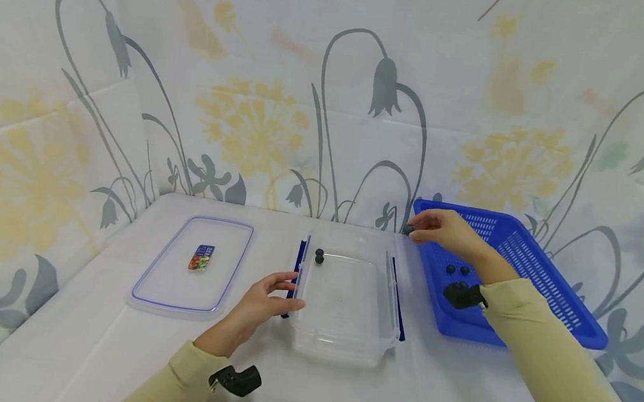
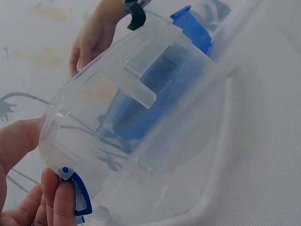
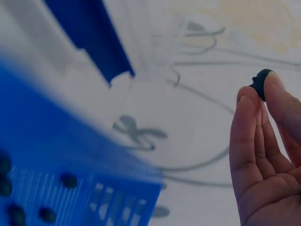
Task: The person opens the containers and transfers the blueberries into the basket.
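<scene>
My left hand [image 1: 258,307] pinches the left rim of a clear plastic box [image 1: 342,298], with thumb and fingers on either side of the wall. In the left wrist view, those fingers lie beside a blue latch [image 2: 81,193]. Inside the box, two small dark balls [image 1: 319,259] sit near its far left corner. My right hand [image 1: 454,235] is raised above the near-left part of a blue basket [image 1: 550,291]. Between its thumb and fingertips it pinches a small dark ball [image 3: 261,84] with a little nub. Several more dark balls [image 3: 69,181] lie in the basket.
A clear lid [image 1: 171,280] with a blue-violet edge and a colourful label [image 1: 201,258] lies flat left of the box. Blue latches [image 1: 398,300] stick out from the box's sides. Behind the white-covered table [image 1: 108,348] hangs a flower-patterned cloth [image 1: 266,49].
</scene>
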The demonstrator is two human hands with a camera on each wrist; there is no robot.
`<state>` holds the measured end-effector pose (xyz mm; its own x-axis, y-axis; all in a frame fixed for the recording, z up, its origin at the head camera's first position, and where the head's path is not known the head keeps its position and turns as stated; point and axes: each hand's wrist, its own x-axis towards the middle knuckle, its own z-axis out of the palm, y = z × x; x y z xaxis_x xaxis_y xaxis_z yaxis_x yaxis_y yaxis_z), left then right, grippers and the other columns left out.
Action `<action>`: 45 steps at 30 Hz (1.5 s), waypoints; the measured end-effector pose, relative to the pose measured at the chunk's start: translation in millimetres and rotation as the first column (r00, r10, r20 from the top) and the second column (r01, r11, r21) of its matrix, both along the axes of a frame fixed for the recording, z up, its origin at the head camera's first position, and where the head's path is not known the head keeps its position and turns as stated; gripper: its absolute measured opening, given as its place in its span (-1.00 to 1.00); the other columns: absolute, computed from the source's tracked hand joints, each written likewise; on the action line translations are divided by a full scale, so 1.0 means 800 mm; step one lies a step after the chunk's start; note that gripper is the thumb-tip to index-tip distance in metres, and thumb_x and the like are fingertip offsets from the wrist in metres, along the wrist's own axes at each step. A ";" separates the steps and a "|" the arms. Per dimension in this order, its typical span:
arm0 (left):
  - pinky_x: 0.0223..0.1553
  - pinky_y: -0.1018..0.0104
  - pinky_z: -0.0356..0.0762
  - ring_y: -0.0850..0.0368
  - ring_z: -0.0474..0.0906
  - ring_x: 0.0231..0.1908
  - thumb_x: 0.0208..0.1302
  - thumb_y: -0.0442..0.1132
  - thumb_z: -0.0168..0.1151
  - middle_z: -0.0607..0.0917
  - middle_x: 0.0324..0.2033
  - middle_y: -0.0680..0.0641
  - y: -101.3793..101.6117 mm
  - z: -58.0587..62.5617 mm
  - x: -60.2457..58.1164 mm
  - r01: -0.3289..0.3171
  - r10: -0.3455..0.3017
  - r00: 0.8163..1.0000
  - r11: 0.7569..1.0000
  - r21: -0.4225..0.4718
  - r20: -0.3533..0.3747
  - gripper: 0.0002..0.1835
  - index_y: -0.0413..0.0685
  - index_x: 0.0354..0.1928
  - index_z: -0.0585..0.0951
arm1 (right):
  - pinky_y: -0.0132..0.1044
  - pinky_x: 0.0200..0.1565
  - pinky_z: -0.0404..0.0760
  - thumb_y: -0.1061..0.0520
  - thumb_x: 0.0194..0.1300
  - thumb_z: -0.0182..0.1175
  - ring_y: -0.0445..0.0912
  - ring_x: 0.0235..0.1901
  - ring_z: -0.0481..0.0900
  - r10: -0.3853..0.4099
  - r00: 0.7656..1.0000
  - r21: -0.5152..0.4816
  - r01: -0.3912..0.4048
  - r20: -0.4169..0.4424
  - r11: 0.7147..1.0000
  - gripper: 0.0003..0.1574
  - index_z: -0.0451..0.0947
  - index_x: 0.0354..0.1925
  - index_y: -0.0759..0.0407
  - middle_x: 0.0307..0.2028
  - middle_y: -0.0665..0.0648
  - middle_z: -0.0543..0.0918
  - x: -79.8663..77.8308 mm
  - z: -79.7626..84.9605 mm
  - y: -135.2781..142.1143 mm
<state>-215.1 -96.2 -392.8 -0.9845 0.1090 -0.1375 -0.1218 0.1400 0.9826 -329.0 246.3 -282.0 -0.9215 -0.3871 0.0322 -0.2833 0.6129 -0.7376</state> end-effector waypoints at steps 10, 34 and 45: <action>-0.09 0.13 0.42 0.06 0.50 -0.22 0.00 -0.22 0.44 0.51 0.00 -0.09 0.000 0.000 0.001 -0.007 0.007 1.000 1.000 -0.011 0.017 -0.33 -0.07 0.21 0.43 | 0.02 -0.06 0.48 0.08 0.25 0.22 -0.03 -0.22 0.61 -0.066 0.998 0.074 0.066 -0.008 0.995 -0.54 0.47 0.02 0.36 -0.18 0.27 0.62 0.002 -0.017 0.087; -0.08 0.11 0.41 0.04 0.49 -0.20 0.03 -0.24 0.42 0.49 0.02 -0.10 0.003 0.002 -0.002 -0.002 0.002 1.000 1.000 -0.011 0.012 -0.35 -0.05 0.22 0.43 | -0.10 -0.11 0.55 0.23 0.29 0.15 -0.09 -0.25 0.60 -0.134 0.977 0.065 0.125 0.165 0.990 -0.46 0.26 0.08 0.60 -0.19 0.28 0.59 -0.003 -0.051 0.162; -0.10 0.14 0.42 0.05 0.50 -0.21 0.02 -0.22 0.43 0.49 0.02 -0.09 0.001 0.002 0.000 -0.005 0.005 1.000 1.000 -0.006 0.019 -0.33 -0.05 0.22 0.42 | -0.34 -0.19 0.55 0.09 0.31 0.15 -0.27 -0.32 0.59 -0.174 0.983 -0.093 0.180 0.066 0.979 -0.42 0.31 0.11 0.49 -0.15 0.21 0.60 -0.010 -0.023 0.089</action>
<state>-215.3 -95.5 -391.5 -0.9822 0.1030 -0.1570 -0.1414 0.1447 0.9793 -336.7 317.6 -300.4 -0.9765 -0.2152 0.0075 -0.1326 0.5732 -0.8086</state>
